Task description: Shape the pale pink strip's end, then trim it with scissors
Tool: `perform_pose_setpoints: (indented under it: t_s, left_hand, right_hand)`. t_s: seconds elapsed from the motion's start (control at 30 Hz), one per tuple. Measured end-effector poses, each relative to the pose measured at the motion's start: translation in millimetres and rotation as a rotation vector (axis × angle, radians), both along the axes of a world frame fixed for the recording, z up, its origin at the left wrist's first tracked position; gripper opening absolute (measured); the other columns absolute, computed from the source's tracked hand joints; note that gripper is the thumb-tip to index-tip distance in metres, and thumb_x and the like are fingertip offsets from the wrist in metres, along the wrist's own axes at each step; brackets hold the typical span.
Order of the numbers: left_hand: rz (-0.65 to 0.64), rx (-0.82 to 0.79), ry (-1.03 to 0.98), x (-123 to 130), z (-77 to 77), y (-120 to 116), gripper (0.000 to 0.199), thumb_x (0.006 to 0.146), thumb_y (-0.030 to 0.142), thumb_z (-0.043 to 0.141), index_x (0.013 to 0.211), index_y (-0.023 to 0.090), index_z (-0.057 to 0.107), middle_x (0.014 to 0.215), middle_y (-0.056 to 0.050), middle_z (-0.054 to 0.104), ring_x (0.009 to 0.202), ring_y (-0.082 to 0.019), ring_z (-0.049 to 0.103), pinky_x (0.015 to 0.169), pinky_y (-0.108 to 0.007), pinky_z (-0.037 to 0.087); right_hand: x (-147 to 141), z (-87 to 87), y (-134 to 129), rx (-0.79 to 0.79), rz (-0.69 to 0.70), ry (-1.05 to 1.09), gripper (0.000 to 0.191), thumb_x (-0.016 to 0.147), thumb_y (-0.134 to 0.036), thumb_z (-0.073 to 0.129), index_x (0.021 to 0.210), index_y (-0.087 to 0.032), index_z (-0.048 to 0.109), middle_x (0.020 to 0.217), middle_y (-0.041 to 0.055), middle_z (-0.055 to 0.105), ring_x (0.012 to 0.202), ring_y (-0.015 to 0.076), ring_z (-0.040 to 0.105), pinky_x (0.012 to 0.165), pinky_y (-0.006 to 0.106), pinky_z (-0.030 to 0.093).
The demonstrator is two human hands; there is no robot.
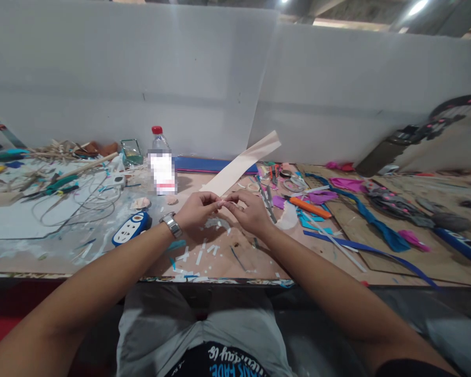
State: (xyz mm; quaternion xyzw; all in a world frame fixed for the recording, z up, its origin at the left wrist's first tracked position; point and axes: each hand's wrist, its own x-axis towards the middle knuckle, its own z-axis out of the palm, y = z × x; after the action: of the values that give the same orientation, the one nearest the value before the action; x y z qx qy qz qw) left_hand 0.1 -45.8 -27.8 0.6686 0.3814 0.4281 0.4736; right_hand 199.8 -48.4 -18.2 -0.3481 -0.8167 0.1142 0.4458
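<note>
My left hand, with a metal watch at the wrist, has its thumb and fingers pinched together over the table. Against its fingertips, my right hand is pinched as well. Between them shows a small pale pink piece, mostly covered by the fingers, so its shape is unclear. Just behind the hands a long pale pink strip rises at a slant to the right; whether it joins the small piece cannot be seen. Small pale pink ruffled pieces lie left of my left hand.
A red-capped bottle stands behind left, near a blue-and-white power strip. Pliers and cable lie farther left. To the right are an orange cutter, tape rolls, coloured scraps and a blue ribbon. White panels close off the back.
</note>
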Motion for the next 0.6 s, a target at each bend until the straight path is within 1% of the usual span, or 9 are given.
perform_pose_setpoints:
  t_s: [0.13,0.2,0.33,0.47,0.6]
  left_hand:
    - [-0.063,-0.031,-0.048,-1.6,-1.5,1.1,0.040,0.086,0.052,0.068,0.085,0.012,0.068,0.073,-0.003,0.063,0.067,-0.012,0.057,0.067,-0.025,0.047]
    - [-0.074,-0.043,-0.061,-2.1,-2.5,1.6,0.042,0.087,0.054,0.067,0.084,0.013,0.068,0.071,-0.002,0.062,0.066,-0.011,0.057,0.067,-0.025,0.047]
    - [-0.065,-0.064,-0.044,-2.6,-3.2,2.1,0.045,0.086,0.058,0.067,0.083,0.013,0.069,0.069,-0.002,0.062,0.065,-0.011,0.057,0.064,-0.024,0.045]
    - [-0.072,-0.059,0.001,-3.0,-2.9,2.5,0.044,0.084,0.057,0.069,0.082,0.012,0.070,0.069,-0.003,0.063,0.065,-0.011,0.058,0.063,-0.024,0.044]
    - [-0.051,-0.107,-0.034,-2.8,-4.9,3.5,0.044,0.082,0.056,0.073,0.083,0.012,0.070,0.070,-0.003,0.063,0.065,-0.011,0.057,0.063,-0.024,0.045]
  right_hand:
    - [0.4,0.5,-0.8,-0.007,-0.009,-0.003,0.017,0.093,-0.036,0.067,0.088,-0.021,0.070,0.085,0.0044,0.072,0.080,0.0189,0.064,0.076,0.034,0.048]
    - [0.3,0.6,-1.4,-0.008,-0.006,-0.013,0.015,0.093,-0.034,0.067,0.089,-0.021,0.071,0.085,0.0044,0.072,0.080,0.0191,0.064,0.076,0.034,0.048]
    - [-0.2,1.0,-2.5,0.016,0.012,-0.038,0.008,0.091,-0.029,0.068,0.089,-0.022,0.071,0.085,0.0044,0.073,0.081,0.0200,0.064,0.077,0.035,0.047]
    - [-0.3,1.6,-2.6,0.069,0.063,-0.054,0.004,0.090,-0.024,0.069,0.087,-0.023,0.071,0.086,0.0043,0.075,0.083,0.0207,0.067,0.079,0.036,0.048]
    - [0.0,2.4,-2.5,0.075,0.067,-0.063,0.004,0.090,-0.023,0.069,0.088,-0.023,0.072,0.085,0.0042,0.075,0.082,0.0210,0.068,0.078,0.036,0.049]
